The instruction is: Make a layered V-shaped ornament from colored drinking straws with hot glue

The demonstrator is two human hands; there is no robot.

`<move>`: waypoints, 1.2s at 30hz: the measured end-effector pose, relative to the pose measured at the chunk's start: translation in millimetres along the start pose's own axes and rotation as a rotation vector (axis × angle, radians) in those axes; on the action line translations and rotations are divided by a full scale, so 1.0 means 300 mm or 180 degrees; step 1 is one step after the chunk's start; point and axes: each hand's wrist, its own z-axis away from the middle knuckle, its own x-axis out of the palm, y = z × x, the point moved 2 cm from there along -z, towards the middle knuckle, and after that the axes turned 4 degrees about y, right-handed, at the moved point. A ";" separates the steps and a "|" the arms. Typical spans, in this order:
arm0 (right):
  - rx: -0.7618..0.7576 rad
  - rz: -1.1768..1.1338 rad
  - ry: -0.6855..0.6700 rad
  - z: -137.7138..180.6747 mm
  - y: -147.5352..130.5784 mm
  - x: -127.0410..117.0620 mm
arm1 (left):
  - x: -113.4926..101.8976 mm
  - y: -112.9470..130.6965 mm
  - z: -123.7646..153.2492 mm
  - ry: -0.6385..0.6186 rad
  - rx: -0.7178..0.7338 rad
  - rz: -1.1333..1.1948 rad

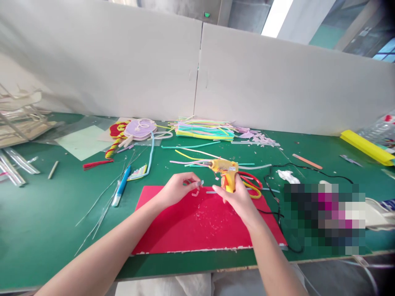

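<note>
My left hand (pixel 180 189) is over the far edge of a red board (pixel 173 230), thumb and fingertips pinched together. Between them is a small pale piece (pixel 200 183), too small to name. My right hand (pixel 237 201) has its fingers around the handle of a yellow hot glue gun (pixel 224 167), whose nozzle points left. A short whitish bit (pixel 195 193) lies on the board just below my left fingertips. Scissors with red and yellow handles (pixel 253 191) lie right of the glue gun, partly hidden by my right hand.
A bundle of coloured pipe cleaners (pixel 203 130) lies at the back beside lilac scraps (pixel 261 139). Left are a lilac fuzzy craft piece (pixel 140 129), a blue pen-like tool (pixel 123 183) and thin wires (pixel 103 211). A black cord (pixel 276 197) and crumpled tissue (pixel 288 176) are on the right.
</note>
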 end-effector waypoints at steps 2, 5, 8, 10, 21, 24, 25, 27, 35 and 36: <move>-0.0094 0.0310 0.0134 0.012 -0.010 -0.032 | -0.004 -0.002 -0.001 0.0055 -0.0076 0.0190; -0.0343 0.0852 0.0360 0.031 -0.003 -0.074 | 0.000 0.006 0.002 -0.0036 -0.0162 0.0489; -0.0580 0.1277 0.0492 0.047 0.020 -0.102 | 0.005 0.019 0.006 -0.0149 -0.0252 0.0632; -0.0664 0.1445 0.0628 0.055 0.033 -0.111 | 0.005 0.026 0.008 -0.0165 -0.0309 0.0774; -0.0880 0.1708 0.0822 0.060 0.078 -0.099 | 0.002 0.021 0.008 -0.0077 -0.0239 0.1071; -0.0872 0.1712 0.0761 0.060 0.086 -0.102 | 0.000 0.023 0.009 -0.0070 -0.0198 0.1054; -0.0849 0.1699 0.0727 0.060 0.088 -0.102 | 0.000 0.024 0.009 -0.0076 -0.0197 0.1057; -0.0823 0.1673 0.0667 0.059 0.089 -0.103 | 0.002 0.026 0.009 -0.0094 -0.0195 0.1075; -0.1004 0.1783 0.0682 0.057 0.102 -0.107 | 0.001 0.026 0.009 -0.0132 -0.0182 0.1077; -0.1051 0.1776 0.0681 0.056 0.103 -0.107 | 0.001 0.026 0.009 -0.0142 -0.0181 0.1075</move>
